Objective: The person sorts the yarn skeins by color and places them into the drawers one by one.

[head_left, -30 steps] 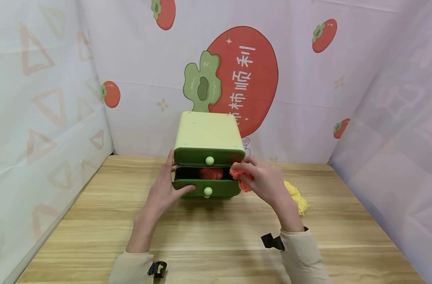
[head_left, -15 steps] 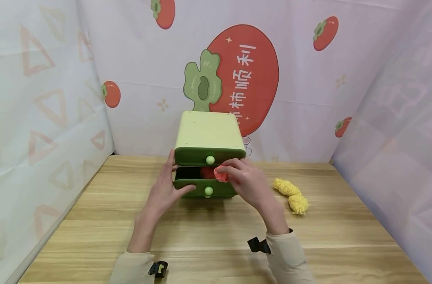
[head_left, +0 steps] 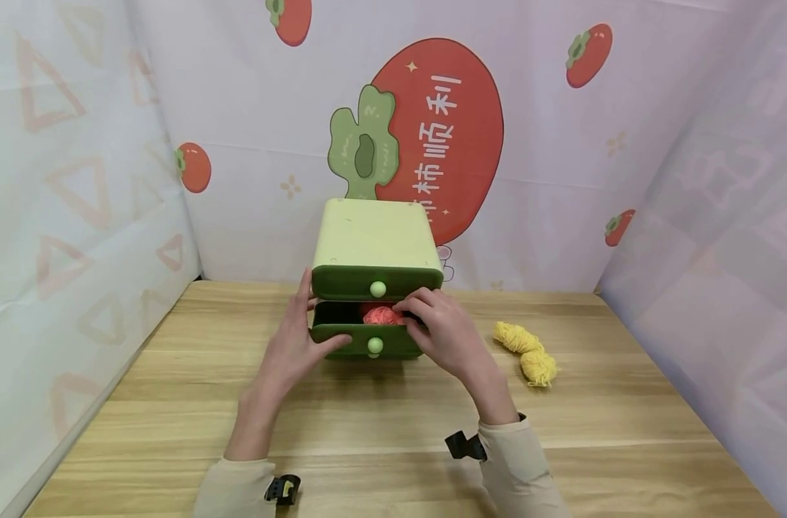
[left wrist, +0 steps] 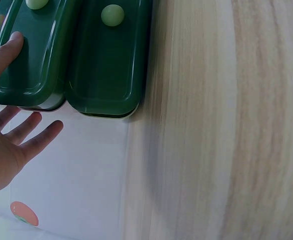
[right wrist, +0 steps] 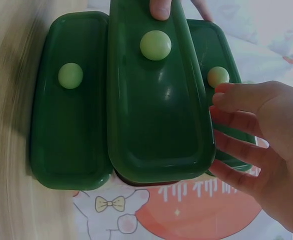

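Observation:
A small cabinet (head_left: 377, 230) has a pale yellow-green top and dark green drawers with round light green knobs. Its middle drawer (head_left: 342, 338) is pulled out. Inside lies a bundle of coral-red yarn (head_left: 380, 315), with darker red yarn behind it. My right hand (head_left: 448, 334) reaches over the drawer's right front, fingertips pinching the yarn's right end; in the right wrist view the drawer front hides those fingertips. My left hand (head_left: 292, 345) steadies the left side, thumb on the drawer front, other fingers spread beside the cabinet in the left wrist view.
Two-lobed yellow yarn (head_left: 526, 354) lies on the wooden table (head_left: 367, 446) to the right of my right hand. Fabric walls (head_left: 251, 86) printed with persimmons enclose the table at the back and both sides.
My right hand has brought the coral-red yarn leftward from the cabinet's right edge and down into the middle drawer. The left hand keeps its place. The yellow yarn has come fully into view.

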A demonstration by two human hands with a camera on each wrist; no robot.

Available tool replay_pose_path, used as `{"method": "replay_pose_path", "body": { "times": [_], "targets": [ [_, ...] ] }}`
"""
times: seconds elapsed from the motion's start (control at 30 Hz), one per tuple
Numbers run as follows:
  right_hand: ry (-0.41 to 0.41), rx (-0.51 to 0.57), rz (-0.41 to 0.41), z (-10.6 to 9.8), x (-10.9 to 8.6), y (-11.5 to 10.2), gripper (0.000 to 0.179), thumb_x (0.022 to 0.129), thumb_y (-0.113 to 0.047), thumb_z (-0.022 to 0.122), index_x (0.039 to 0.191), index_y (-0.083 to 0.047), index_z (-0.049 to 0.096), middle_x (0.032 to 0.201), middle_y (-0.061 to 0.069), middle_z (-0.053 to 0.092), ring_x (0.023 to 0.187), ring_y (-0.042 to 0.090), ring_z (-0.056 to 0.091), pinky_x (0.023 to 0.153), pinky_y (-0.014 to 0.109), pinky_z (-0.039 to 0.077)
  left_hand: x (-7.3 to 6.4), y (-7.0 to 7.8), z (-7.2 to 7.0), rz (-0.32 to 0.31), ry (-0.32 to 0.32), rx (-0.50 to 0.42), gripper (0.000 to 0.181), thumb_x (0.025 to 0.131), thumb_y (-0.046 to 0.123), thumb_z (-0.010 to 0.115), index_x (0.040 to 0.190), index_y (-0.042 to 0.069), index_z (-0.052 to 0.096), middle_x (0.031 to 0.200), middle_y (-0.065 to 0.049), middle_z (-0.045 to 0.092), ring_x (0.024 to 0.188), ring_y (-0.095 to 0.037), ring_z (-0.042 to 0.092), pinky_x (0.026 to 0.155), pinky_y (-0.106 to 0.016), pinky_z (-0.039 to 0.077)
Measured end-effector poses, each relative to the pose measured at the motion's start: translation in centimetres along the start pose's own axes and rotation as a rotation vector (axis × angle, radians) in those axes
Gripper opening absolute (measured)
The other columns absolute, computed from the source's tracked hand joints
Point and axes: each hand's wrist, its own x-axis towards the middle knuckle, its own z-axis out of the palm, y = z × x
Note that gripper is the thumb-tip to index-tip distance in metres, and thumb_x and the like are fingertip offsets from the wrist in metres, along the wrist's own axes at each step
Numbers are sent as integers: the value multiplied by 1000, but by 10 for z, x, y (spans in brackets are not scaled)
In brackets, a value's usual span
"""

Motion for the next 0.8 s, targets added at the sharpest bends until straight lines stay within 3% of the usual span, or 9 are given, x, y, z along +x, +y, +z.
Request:
{"method": "replay_pose_path", "body": {
  "times": [0.13,0.33,0.5,0.63,0.8],
  "targets": [
    [-70,6,4,1,0,-1,21,90,-17,74,111,-14,73,105,-2,70,95,16,65,82,33,54,0,-1,0,6,-1,1,125,78,38,85,158,39,-10,153,-15,36,132,-38,51,94,-65,47],
    [-264,10,69,5,0,-7,35,94,-36,69,125,-19,69,118,-3,69,116,21,58,99,45,47,0,0,0,5,-2,-2,124,78,37,85,158,39,-9,153,-14,36,132,-38,50,94,-64,48],
    [-232,29,124,3,-1,-9,45,93,-35,70,134,-17,63,125,0,67,116,23,57,98,47,46,0,1,-1,14,-7,0,123,79,38,84,158,38,-10,154,-16,35,132,-38,50,95,-65,47],
    [-198,22,81,7,-2,-6,43,92,-34,71,132,-17,64,125,-2,67,114,21,58,98,45,47,-1,0,-1,14,-4,-2,123,79,39,84,158,39,-10,154,-15,34,132,-38,50,95,-65,47],
    [-264,34,70,14,-1,-9,46,94,-40,67,134,-18,63,129,-2,66,125,24,53,109,49,40,-1,-1,-1,18,1,2,123,79,39,84,158,39,-10,154,-15,35,132,-38,50,93,-64,48]
  ]
}}
